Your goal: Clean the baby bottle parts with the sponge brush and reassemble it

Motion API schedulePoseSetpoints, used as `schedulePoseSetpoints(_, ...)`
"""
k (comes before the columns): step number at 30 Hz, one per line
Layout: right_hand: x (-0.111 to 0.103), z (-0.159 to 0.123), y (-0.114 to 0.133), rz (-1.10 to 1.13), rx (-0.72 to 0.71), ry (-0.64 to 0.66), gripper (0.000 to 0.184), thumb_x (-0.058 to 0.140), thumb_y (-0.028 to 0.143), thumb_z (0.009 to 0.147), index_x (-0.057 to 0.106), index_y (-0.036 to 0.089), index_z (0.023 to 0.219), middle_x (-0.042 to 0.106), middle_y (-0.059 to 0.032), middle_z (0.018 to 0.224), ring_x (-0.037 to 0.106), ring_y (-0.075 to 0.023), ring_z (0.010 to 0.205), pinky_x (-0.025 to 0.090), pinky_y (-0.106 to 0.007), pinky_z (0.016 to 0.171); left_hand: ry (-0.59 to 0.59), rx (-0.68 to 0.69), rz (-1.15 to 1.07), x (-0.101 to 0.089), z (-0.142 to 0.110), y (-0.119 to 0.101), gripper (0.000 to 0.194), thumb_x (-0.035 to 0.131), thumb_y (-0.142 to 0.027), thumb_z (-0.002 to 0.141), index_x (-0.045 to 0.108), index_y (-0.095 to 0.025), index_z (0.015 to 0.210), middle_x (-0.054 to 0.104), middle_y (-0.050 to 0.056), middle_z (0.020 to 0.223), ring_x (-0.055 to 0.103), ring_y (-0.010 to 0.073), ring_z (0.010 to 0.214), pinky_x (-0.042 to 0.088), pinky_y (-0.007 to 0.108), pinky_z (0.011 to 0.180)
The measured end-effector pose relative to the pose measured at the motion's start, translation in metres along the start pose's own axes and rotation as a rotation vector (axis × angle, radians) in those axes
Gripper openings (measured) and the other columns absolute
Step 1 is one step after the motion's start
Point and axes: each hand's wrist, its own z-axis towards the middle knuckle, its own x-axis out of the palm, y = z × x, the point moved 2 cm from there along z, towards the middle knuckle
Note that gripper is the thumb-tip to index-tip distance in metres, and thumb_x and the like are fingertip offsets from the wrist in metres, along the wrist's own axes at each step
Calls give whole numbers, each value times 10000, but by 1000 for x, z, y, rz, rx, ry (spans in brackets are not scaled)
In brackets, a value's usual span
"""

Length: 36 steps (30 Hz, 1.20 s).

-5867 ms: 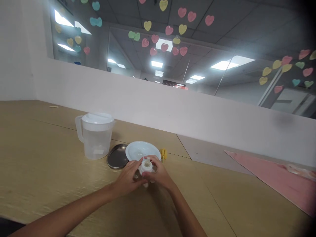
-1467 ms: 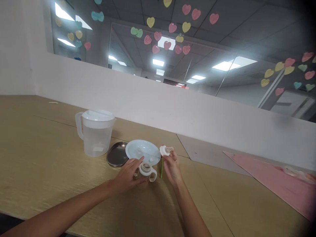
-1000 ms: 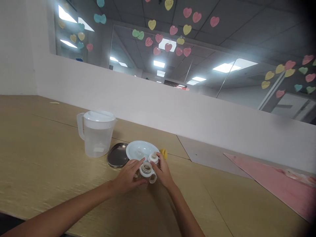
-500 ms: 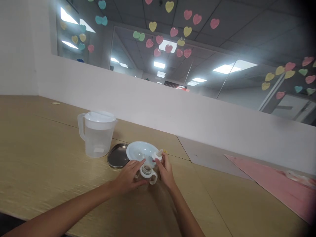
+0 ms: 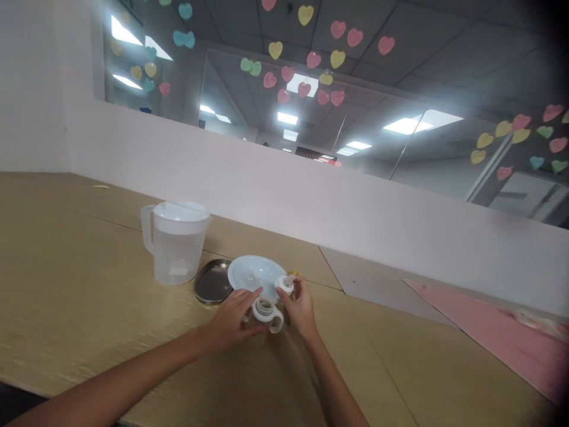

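Note:
A baby bottle with white side handles stands upright on the table, its threaded mouth uncovered. My left hand is wrapped round its left side, thumb and fingers apart around the body. In my right hand is the bottle's white nipple cap, pinched between thumb and fingers, above and to the right of the bottle's mouth. Just behind both hands lies a pale blue bowl, with something clear inside that I cannot make out. Part of the bottle body is hidden by my left hand.
A lidded clear plastic pitcher stands at the left rear. Between it and the bowl lies a round metal tray. Something small and yellow shows behind my right hand. A pink sheet lies to the right, below a white wall.
My right hand has tilted the nipple cap, and its tip now points further away to the right. My left hand and the bottle have stayed in place.

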Motion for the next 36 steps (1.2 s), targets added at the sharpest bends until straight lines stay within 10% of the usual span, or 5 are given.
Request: schedulePoseSetpoints(36, -13, -2, 0, -814, -393, -10, 278, 363, 68, 707, 495, 206, 910, 576, -85, 1022, 519, -221, 1026, 440, -371, 853, 5, 23, 25, 0, 0, 1, 741, 537, -553, 814, 270, -206, 1412, 582, 109, 1188, 537, 247, 1073, 407, 404, 945)
